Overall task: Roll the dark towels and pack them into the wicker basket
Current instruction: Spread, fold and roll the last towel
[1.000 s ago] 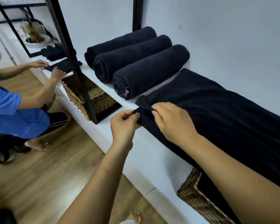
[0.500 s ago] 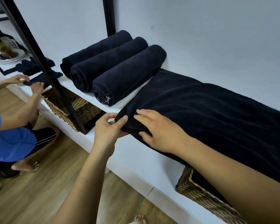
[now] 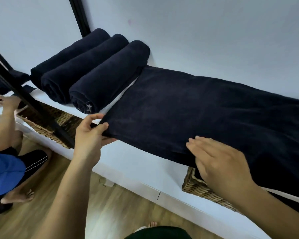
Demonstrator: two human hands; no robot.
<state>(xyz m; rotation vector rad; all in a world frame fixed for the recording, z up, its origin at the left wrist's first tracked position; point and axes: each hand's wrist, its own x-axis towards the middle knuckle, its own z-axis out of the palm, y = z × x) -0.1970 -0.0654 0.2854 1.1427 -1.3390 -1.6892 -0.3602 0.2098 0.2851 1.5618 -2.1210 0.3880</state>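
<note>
A long dark navy towel (image 3: 188, 109) lies flat along the white shelf (image 3: 136, 163). My left hand (image 3: 90, 137) pinches its near left corner between thumb and fingers. My right hand (image 3: 219, 163) rests flat and blurred on the towel's front edge, fingers extended. Three rolled dark towels (image 3: 97, 71) lie side by side at the far left against the wall; the nearest shows a small star mark. A wicker basket (image 3: 197, 187) sits below the shelf's front edge on the right, partly covered by the hanging towel and my right arm.
A black-framed mirror (image 3: 34, 107) stands at the left and reflects a wicker basket (image 3: 47, 125). A person in a blue shirt (image 3: 5, 176) crouches at the far left, hands near the shelf. Wooden floor (image 3: 93, 204) runs below. The white wall stands close behind the towels.
My right hand has slid rightward along the towel's front edge, from beside my left hand to above the basket. My left hand keeps hold of the corner. The view has shifted left and downward.
</note>
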